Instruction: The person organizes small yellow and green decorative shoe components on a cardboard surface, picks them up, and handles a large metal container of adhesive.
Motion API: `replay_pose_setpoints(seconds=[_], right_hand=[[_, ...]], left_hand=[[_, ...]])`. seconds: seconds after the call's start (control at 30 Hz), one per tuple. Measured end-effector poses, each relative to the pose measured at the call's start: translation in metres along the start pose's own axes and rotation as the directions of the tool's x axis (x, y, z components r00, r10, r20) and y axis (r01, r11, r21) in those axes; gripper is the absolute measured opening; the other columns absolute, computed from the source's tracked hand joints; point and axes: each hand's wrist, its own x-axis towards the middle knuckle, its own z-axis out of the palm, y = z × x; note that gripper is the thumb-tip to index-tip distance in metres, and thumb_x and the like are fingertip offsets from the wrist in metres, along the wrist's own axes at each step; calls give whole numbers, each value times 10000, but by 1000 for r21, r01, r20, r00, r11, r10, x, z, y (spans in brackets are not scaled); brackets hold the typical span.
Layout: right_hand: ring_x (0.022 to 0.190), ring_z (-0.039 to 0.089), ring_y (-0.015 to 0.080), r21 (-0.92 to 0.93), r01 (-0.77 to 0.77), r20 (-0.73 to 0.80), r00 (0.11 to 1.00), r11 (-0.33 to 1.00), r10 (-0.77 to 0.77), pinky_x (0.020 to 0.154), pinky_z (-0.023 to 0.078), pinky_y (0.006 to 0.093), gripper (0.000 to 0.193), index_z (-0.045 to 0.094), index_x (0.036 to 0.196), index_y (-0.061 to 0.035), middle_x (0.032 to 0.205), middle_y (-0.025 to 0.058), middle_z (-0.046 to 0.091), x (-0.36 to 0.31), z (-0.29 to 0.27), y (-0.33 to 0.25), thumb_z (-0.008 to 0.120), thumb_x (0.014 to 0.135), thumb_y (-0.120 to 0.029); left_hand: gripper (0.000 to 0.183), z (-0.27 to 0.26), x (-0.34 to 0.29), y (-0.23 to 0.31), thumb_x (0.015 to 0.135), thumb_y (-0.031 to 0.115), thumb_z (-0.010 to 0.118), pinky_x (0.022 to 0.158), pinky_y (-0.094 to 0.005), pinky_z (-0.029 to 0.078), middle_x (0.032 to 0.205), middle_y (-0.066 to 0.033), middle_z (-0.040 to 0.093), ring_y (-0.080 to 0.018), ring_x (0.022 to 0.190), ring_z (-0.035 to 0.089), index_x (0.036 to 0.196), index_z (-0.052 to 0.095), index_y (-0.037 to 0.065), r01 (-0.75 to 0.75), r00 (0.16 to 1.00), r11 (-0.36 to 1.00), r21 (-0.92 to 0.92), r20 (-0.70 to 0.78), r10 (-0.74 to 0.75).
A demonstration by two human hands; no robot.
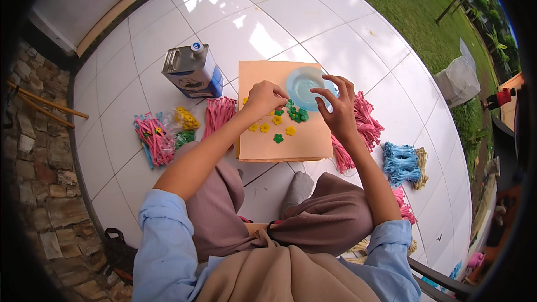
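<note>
While the left hand (pixel 264 100) brings its thumb and fingertips close together beside a cluster of green, flower-shaped pieces (pixel 299 114), the right hand (pixel 342 113) holds its thumb and fingers spread, with nothing visible between them, at the right edge of a round, translucent pale-blue bowl (pixel 292 87). Cluster and bowl rest on a rectangular, flat peach-coloured board (pixel 285 150). Whether the left fingertips grip a small piece cannot be told.

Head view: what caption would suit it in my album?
Left hand and right hand above a peach board dotted with yellow and green flower-shaped pieces, by a pale blue dish.
</note>
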Motion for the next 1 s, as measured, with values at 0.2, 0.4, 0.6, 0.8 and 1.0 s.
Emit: replay_pose_setpoints(seconds=[0.2, 0.4, 0.6, 0.8, 1.0], right_hand=[[1135, 387, 274, -150, 261, -1, 965, 954, -264, 950, 332, 457, 294, 642, 934, -153, 1210, 56, 456, 5, -1, -19, 706, 651, -107], [1128, 391, 251, -205, 344, 24, 938, 916, -347, 974, 322, 464, 294, 643, 936, -166, 1228, 41, 450, 5, -2, -20, 705, 651, -132], [1126, 394, 220, -256, 352, 52, 935, 900, -351, 989, 312, 453, 257, 643, 929, -169, 1230, 13, 451, 3, 0, -18, 679, 677, -136], [1119, 386, 216, -256, 367, -22, 923, 894, -385, 984, 315, 443, 239, 640, 911, -172, 1210, -4, 467, 3, 0, -17, 676, 678, -134], [1113, 379, 220, -270, 371, -47, 917, 889, -397, 974, 322, 441, 217, 626, 867, -172, 1198, -10, 472, 6, -4, -17, 700, 664, -145]], left_hand=[[228, -10, 2, 3, 803, 112, 633, 704, -237, 540, 852, -128, 648, -158, 730, 642, 947, 636, -64, 120, 988, 892, -436, 143, -63], [245, -11, -2, 9, 812, 118, 626, 725, -240, 535, 874, -130, 643, -159, 761, 639, 956, 624, -80, 135, 980, 859, -494, 192, -43], [258, -12, -3, 14, 821, 118, 619, 754, -225, 527, 914, -130, 636, -150, 792, 634, 986, 608, -80, 199, 966, 808, -554, 248, -68], [278, -13, -3, 13, 822, 107, 619, 761, -193, 520, 949, -113, 626, -127, 825, 620, 1031, 586, -73, 275, 944, 728, -628, 318, -83], [259, -15, -4, 18, 824, 83, 613, 747, -174, 522, 949, -94, 625, -106, 824, 610, 1039, 587, -60, 325, 929, 693, -643, 354, -107]])
